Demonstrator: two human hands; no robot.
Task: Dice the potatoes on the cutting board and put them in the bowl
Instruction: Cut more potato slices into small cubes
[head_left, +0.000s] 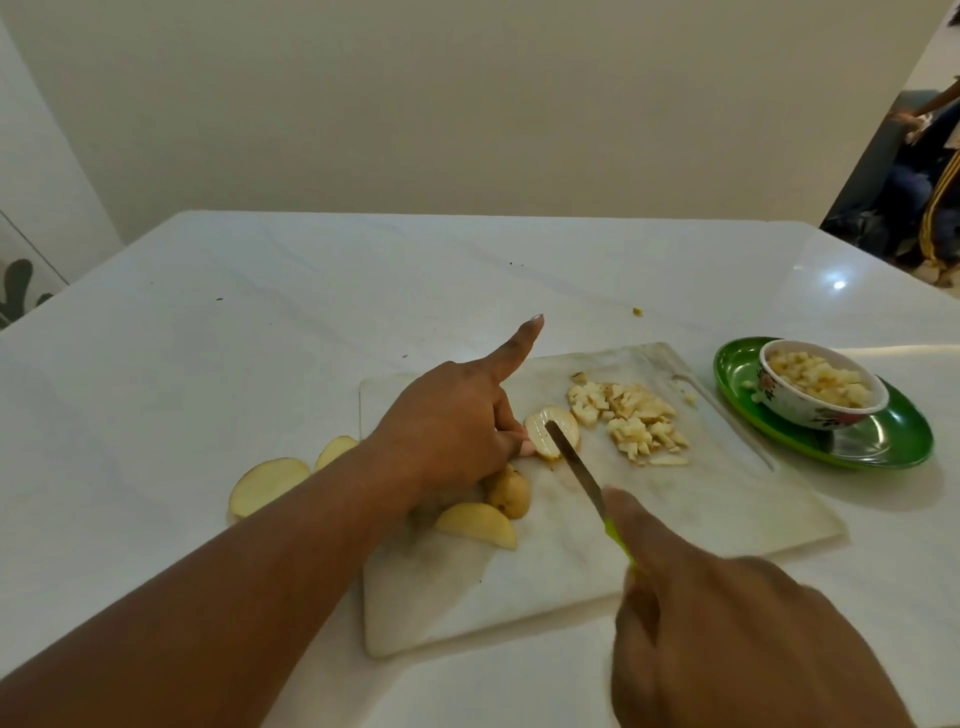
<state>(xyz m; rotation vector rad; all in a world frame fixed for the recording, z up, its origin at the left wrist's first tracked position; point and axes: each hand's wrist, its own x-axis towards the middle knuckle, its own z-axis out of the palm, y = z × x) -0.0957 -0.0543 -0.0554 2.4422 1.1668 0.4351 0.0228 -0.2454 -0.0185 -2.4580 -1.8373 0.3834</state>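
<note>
A white cutting board (701, 519) lies on the table. My left hand (457, 421) pinches a round potato slice (540, 434) at the board's middle, its index finger stretched out away from me. My right hand (727, 634) grips a knife (576, 470) with a green handle, index finger along its back, and the blade tip rests on that slice. A heap of diced potato (631, 415) sits just right of the slice. Two more potato pieces (483, 522) lie on the board under my left wrist. A floral bowl (815, 410) with dice in it stands at the right.
The bowl rests on a green plate (883, 447) beside the board's far right corner. Two potato slices (270, 483) lie on the white table (260, 322) left of the board. A stray crumb (637, 311) lies beyond the board. A seated person is partly visible at the far right.
</note>
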